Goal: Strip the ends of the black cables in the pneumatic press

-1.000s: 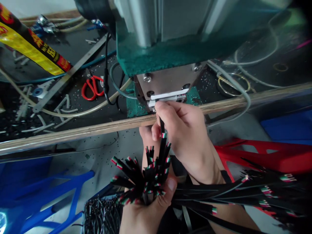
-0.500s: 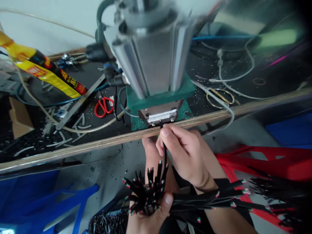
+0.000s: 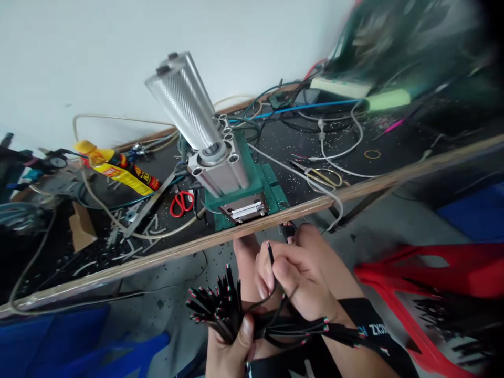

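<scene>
A thick bundle of black cables [image 3: 220, 310], with red, white and green wire tips, is gripped in my left hand [image 3: 236, 344] over my lap. My right hand [image 3: 295, 273] pinches one black cable [image 3: 270, 253] near its end, whose tip points up between thumb and fingers. Beyond it, at the table's front edge, stands a small press machine [image 3: 224, 176] on a green base, with a white strip [image 3: 247, 211] on its front plate. The cable tip is apart from the machine.
Red scissors [image 3: 181, 203], a yellow bottle [image 3: 122, 170], a metal ruler [image 3: 151, 203] and cardboard [image 3: 82, 227] lie left of the machine. Gold-handled scissors [image 3: 325, 179] and loose leads are to its right. A red stool [image 3: 397, 273] stands at the right, with more black cables.
My right hand has drawn the cable tip back from the machine's front. The bundle in my left hand has shifted slightly left. The view has tilted up, showing more of the machine and wall.
</scene>
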